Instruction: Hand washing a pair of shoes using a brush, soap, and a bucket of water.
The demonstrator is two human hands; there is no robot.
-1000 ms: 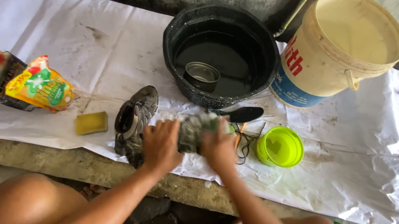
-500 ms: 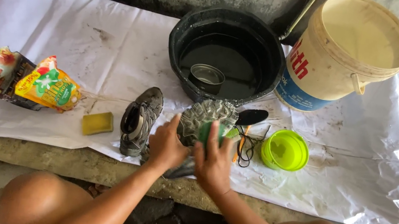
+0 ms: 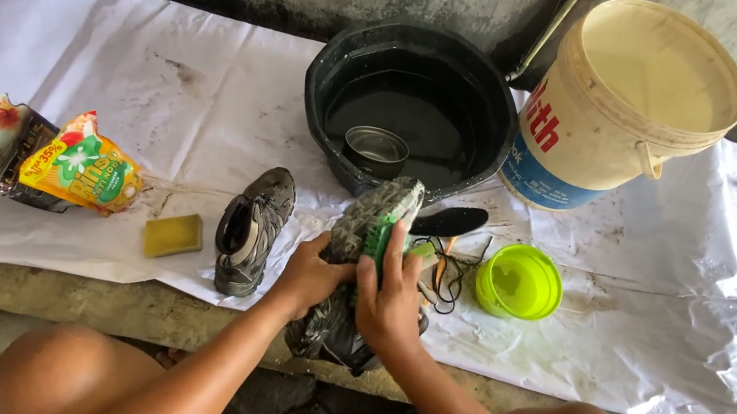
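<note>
Right now I am watching both hands working on one shoe point(image 3: 362, 236) near the front edge of the sheet point(image 3: 93, 61). The left hand point(image 3: 309, 277) is gripping the shoe's side, at nine o'clock of it, probably to steady it with the sole turned upward. The right hand point(image 3: 390, 305) is closing on a green brush point(image 3: 381, 231) and pressing it against the tread; the brush is mostly hidden under the fingers.

Going from the left, two detergent pouches point(image 3: 75, 170) are lying at nine o'clock, well apart from the hands. A yellow sponge point(image 3: 172, 235) is sitting between them and the second shoe point(image 3: 252, 229), which is resting upright just beside the left hand. At twelve o'clock a black basin point(image 3: 332, 66) is holding dark water with a metal tin point(image 3: 375, 150) in it, close to the held shoe's toe. A dark insole point(image 3: 451, 221) and tangled laces point(image 3: 447, 285) are lying at two o'clock, near the right hand. Further right a green cup point(image 3: 518, 282) is standing open, and a cream bucket point(image 3: 601, 126) is sitting at one o'clock, touching the basin.

Nothing is blocking the hands, though the second shoe and the laces are crowding them on both sides.
</note>
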